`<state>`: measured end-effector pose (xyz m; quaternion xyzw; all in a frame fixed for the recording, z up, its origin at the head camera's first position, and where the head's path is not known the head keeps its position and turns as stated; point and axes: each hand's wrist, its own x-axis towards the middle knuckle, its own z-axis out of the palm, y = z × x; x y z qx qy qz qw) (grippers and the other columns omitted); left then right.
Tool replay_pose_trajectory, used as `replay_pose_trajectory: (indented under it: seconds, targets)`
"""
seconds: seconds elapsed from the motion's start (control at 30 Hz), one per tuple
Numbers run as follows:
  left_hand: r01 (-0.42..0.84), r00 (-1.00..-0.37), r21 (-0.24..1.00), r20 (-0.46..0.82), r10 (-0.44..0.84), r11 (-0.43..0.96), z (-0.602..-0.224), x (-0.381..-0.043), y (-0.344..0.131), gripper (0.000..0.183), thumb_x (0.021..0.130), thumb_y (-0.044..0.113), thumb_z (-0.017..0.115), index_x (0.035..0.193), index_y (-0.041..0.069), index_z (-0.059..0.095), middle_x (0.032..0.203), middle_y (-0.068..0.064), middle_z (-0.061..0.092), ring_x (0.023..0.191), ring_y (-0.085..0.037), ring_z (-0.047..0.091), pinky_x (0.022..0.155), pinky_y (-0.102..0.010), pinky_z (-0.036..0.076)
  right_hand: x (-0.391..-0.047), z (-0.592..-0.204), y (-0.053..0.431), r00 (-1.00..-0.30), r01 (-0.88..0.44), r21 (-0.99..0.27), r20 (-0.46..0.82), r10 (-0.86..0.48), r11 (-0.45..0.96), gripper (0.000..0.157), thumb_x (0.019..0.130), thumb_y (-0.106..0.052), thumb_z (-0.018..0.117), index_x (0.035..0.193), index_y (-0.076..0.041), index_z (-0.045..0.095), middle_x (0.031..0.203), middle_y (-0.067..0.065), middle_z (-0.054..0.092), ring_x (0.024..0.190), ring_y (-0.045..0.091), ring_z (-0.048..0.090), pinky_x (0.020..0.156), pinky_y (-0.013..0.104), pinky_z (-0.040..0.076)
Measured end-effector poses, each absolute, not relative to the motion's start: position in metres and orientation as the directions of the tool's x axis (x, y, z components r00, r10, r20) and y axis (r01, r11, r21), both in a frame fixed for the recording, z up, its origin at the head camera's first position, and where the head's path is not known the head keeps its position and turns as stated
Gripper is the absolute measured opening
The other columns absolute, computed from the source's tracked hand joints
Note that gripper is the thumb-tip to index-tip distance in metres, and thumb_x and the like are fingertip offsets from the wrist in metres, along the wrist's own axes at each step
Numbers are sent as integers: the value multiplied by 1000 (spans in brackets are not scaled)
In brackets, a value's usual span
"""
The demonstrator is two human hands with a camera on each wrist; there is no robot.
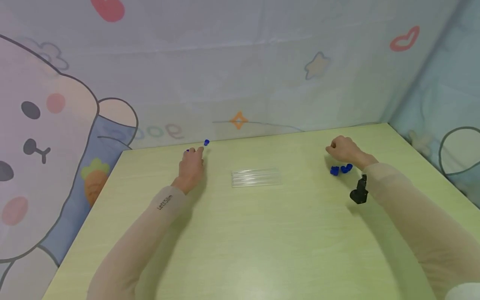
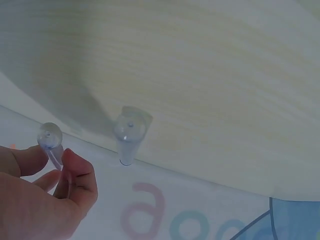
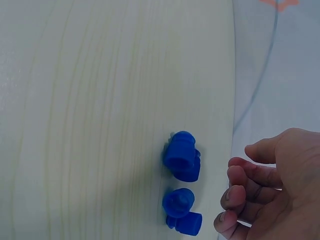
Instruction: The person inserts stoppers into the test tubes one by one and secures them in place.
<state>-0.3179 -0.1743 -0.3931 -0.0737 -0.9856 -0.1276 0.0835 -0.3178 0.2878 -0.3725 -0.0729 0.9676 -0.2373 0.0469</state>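
Near the table's back left, my left hand (image 1: 191,166) has a small clear rounded piece (image 2: 50,136) between thumb and fingertip. It leans slightly in the left wrist view and looks pinched there. A second clear rounded piece (image 2: 131,129) stands on the table beside the hand. In the head view, a small blue spot (image 1: 206,142) shows just past the left fingertips. My right hand (image 3: 285,185) hovers toward the back right, fingers loosely curled, holding nothing. Beside it lie small blue plastic pieces with round hollow ends, one pair (image 3: 181,156) above another pair (image 3: 182,211).
A flat clear plastic piece with lengthwise ridges (image 1: 256,178) lies mid-table between the hands. A printed cloth backdrop (image 1: 262,91) rises behind the table's back edge. The black wrist camera (image 1: 360,191) sits at my right wrist.
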Motion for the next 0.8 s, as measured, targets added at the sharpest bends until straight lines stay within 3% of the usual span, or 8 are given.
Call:
replay_pose_trajectory:
  seconds: [0.5, 0.6, 0.8]
  targets:
    - [121, -980, 225, 183, 81, 967, -398, -320, -182, 42, 94, -1, 49, 136, -1, 47, 119, -31, 56, 105, -43, 57, 80, -52, 53, -315, -369, 300, -979, -137, -438, -78, -190, 888, 39, 98, -14, 46, 59, -12, 42, 50, -5, 32, 47, 10, 29, 50, 26, 30]
    - [112, -981, 218, 178, 73, 969, -398, -320, -183, 39, 95, -1, 48, 133, -2, 50, 117, -32, 58, 103, -44, 58, 78, -53, 54, -315, -367, 302, -975, -152, -426, -84, -207, 892, 36, 97, -14, 49, 61, -8, 50, 50, -5, 36, 48, 10, 32, 50, 26, 32]
    - [100, -985, 221, 156, 66, 970, -399, -322, -184, 35, 95, -2, 44, 129, -3, 53, 117, -32, 59, 103, -45, 58, 78, -55, 54, -313, -359, 308, -966, -165, -359, -127, -223, 919, 32, 95, -17, 53, 91, 12, 66, 67, 12, 61, 57, 16, 49, 55, 29, 41]
